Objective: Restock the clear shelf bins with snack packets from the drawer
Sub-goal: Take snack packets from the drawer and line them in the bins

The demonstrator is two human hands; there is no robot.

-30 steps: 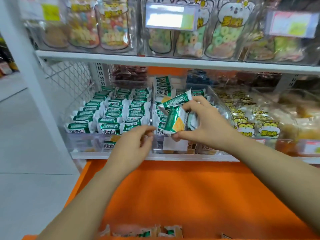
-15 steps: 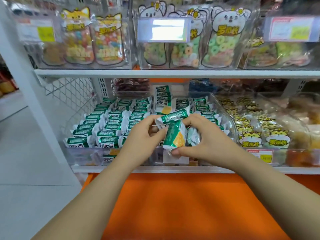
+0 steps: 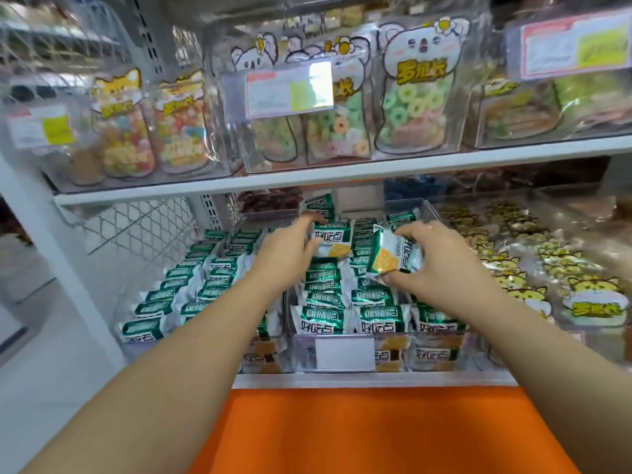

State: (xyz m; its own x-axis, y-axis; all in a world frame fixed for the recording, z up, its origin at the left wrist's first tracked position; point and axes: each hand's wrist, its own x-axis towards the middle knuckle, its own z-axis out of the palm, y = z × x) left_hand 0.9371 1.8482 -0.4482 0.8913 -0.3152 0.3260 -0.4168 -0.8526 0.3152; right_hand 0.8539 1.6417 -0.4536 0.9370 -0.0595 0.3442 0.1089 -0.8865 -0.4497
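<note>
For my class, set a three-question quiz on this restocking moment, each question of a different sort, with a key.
1. True or false: the left hand holds nothing.
2. The drawer below the shelf is: A blue, B orange, C white.
3. Fill in: the right hand grips a snack packet above the clear ____.

Key: 1 false, it holds a second packet; 2 B; 3 bin.

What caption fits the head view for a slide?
Left hand holds a green packet over the stocked clear bin; right hand grips a second green packet alongside.
</note>
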